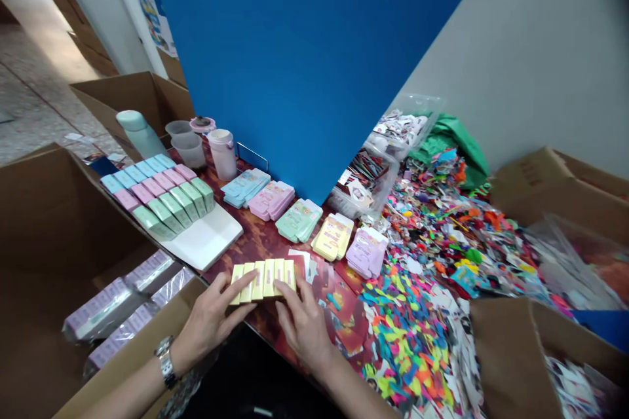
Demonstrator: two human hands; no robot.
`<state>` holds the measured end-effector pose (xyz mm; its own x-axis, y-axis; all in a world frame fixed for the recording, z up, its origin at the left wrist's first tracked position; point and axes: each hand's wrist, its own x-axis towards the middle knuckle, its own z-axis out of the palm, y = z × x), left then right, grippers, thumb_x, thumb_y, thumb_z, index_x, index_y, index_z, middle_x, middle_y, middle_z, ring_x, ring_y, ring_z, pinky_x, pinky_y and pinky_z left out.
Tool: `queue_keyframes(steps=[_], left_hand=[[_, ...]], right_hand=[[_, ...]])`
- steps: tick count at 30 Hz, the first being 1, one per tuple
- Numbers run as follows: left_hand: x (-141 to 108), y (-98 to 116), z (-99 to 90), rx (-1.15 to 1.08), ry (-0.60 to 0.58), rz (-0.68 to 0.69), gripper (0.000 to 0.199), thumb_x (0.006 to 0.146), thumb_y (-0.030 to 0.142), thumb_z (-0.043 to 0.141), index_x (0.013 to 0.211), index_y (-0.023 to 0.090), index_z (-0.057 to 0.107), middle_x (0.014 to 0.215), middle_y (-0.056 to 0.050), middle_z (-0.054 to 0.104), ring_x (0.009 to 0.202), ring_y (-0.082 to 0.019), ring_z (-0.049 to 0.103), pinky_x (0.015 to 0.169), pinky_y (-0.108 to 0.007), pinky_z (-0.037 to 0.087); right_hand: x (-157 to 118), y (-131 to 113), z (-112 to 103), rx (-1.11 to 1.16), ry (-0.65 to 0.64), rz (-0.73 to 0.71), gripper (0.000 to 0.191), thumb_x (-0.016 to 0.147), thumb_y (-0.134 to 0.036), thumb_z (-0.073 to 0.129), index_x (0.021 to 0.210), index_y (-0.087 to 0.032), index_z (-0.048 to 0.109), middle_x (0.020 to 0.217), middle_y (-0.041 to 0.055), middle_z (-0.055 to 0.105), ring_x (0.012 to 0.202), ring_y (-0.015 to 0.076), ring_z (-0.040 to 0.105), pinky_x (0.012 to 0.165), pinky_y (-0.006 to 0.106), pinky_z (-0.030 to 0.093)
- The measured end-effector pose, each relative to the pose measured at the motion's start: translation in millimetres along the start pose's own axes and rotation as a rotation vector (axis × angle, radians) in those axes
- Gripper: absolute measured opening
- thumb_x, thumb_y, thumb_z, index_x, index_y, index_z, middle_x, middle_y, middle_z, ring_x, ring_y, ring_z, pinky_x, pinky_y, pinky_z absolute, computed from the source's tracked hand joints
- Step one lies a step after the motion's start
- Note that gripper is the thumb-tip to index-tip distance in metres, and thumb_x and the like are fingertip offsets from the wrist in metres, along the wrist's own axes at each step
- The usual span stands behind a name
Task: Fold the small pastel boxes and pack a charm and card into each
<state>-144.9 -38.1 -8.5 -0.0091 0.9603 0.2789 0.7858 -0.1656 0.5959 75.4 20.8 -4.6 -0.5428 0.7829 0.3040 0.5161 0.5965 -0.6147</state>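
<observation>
Squeezing a row of pale-yellow cardboard boxes (pixel 263 279) between the narrowed fingers of your left hand (pixel 209 321) and right hand (pixel 302 324), you are holding its long axis crosswise at the near edge of the dark red surface (pixel 255 239).

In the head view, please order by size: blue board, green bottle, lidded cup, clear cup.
Blue board, green bottle, then lidded cup and clear cup, which look alike, so I cannot rank them.
</observation>
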Motion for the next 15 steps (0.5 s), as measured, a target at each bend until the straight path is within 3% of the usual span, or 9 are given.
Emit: queue_keyframes(steps=[5,8,10,12,15], left_hand=[[20.3,-7.8,-37.9,-0.15,0.019,-0.281,0.057,0.089,0.051,0.057,0.139,0.027,0.048,0.105,-0.005,0.063,0.086,-0.019,0.063,0.073,-0.029,0.054],[40.0,-20.9,-64.9,-0.268,0.052,-0.477,0.062,0.086,0.061,0.054,0.134,0.022,0.054,0.109,-0.007,0.066,0.087,-0.021,0.064,0.073,-0.032,0.054],[49.7,-27.6,-79.6,-0.336,0.059,-0.563,0.063,0.089,0.062,0.047,0.136,0.02,0.051,0.101,-0.005,0.067,0.079,-0.019,0.063,0.068,-0.032,0.054],[54.0,-30.6,-88.4,-0.321,0.104,-0.566,0.062,0.092,0.06,0.041,0.14,0.021,0.046,0.096,-0.004,0.065,0.078,-0.019,0.062,0.068,-0.032,0.054],[50.9,-30.0,-86.7,-0.094,0.216,-0.44,0.06,0.094,0.052,0.044,0.144,0.021,0.04,0.096,-0.004,0.059,0.083,-0.019,0.06,0.076,-0.035,0.053]], right_hand=[[69.8,-12.5,-18.6,0.138,-0.106,-0.041,0.043,0.096,-0.026,0.049,0.138,-0.027,0.051,0.117,0.009,0.059,0.108,0.0217,0.061,0.095,0.036,0.052],[120.4,-15.5,-9.9,0.152,-0.142,-0.062,0.041,0.095,-0.029,0.05,0.136,-0.024,0.054,0.106,0.0074,0.063,0.096,0.0207,0.063,0.091,0.035,0.052],[147.8,-15.3,1.0,0.183,-0.153,-0.082,0.042,0.094,-0.031,0.051,0.135,-0.024,0.054,0.112,0.0072,0.065,0.102,0.0219,0.063,0.094,0.036,0.05],[168.5,-13.0,14.4,0.278,-0.16,-0.102,0.043,0.093,-0.032,0.052,0.136,-0.024,0.053,0.123,0.007,0.064,0.111,0.0224,0.061,0.098,0.037,0.048],[189.3,-6.1,38.3,0.5,-0.173,-0.067,0.049,0.093,-0.035,0.051,0.14,-0.021,0.047,0.132,0.0078,0.06,0.113,0.0208,0.062,0.094,0.033,0.052]])
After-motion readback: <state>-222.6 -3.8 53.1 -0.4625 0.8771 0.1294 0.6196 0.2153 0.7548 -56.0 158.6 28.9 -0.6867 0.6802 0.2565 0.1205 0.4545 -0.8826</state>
